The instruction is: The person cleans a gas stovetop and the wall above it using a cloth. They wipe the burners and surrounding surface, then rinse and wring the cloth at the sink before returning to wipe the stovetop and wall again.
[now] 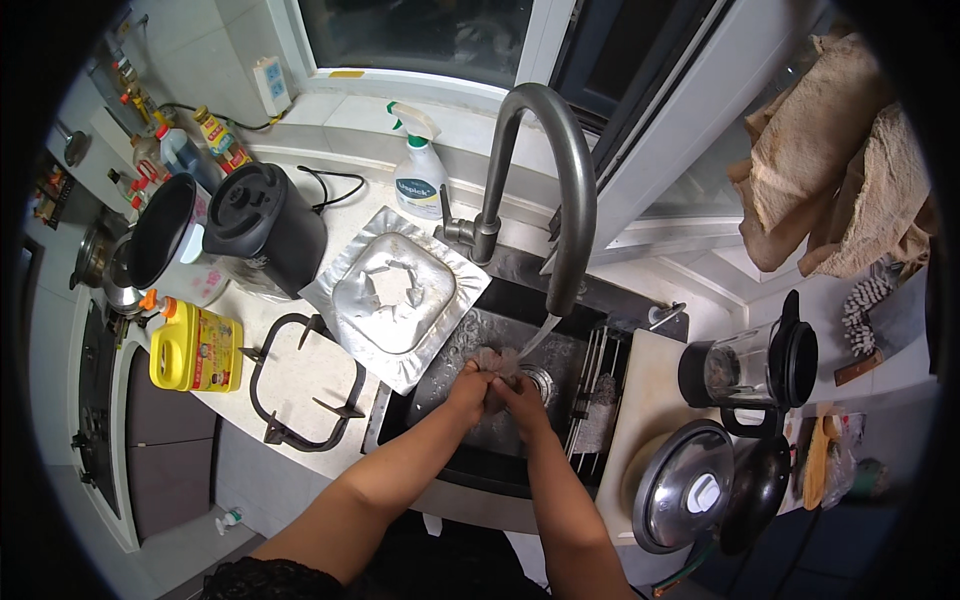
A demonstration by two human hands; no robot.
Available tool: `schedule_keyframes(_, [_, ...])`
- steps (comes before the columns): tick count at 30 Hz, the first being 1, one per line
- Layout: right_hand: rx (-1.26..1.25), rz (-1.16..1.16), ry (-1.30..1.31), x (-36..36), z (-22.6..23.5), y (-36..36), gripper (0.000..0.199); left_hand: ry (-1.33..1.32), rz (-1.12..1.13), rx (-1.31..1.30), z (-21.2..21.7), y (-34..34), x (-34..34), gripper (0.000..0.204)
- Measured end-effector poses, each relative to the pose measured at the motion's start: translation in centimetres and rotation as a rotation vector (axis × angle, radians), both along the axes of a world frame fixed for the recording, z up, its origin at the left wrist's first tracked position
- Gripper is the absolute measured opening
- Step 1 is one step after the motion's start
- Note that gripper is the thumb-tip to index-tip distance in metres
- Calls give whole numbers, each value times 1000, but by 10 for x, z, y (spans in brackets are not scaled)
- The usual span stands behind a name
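Note:
Both my hands are over the dark sink (480,455), close together under the tap (580,220). Water (538,337) runs from its spout into the basin, beside a crumpled greyish-brown cloth (497,362). My left hand (468,392) is closed on the left side of this cloth. On its right side my right hand (522,405) grips it too, with the fingers bent and partly hidden. A round drain (541,380) shows just right of my hands. Part of the cloth is covered by my fingers.
A foil stove liner (345,300) overlaps the sink's left edge, near a black pan support (258,395). A spray bottle (420,180) stands behind. Right of the sink are a wire rack (590,375), a lidded pot (685,485) and a blender jug (745,365).

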State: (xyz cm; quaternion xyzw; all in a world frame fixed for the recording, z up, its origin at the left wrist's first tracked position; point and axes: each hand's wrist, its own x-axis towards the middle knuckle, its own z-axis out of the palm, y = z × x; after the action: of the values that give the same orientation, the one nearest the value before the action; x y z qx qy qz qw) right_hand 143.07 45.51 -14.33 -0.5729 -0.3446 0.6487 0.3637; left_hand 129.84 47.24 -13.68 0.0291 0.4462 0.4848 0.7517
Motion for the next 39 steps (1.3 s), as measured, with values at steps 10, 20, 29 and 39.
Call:
schedule_keyframes(10, [251, -99, -334, 3, 14, 4, 23, 17, -242, -392, 14, 7, -14, 52])
schedule_keyframes(20, [27, -253, 269, 7, 57, 4, 40, -299, 17, -303, 11, 7, 0, 36])
schedule_keyframes(29, [-232, -240, 542, -12, 35, 19, 52, 160, -309, 31, 22, 7, 2, 34])
schedule_keyframes(39, [-194, -337, 279, -11, 2, 27, 17, 1138, -688, 318, 64, 18, -14, 68])
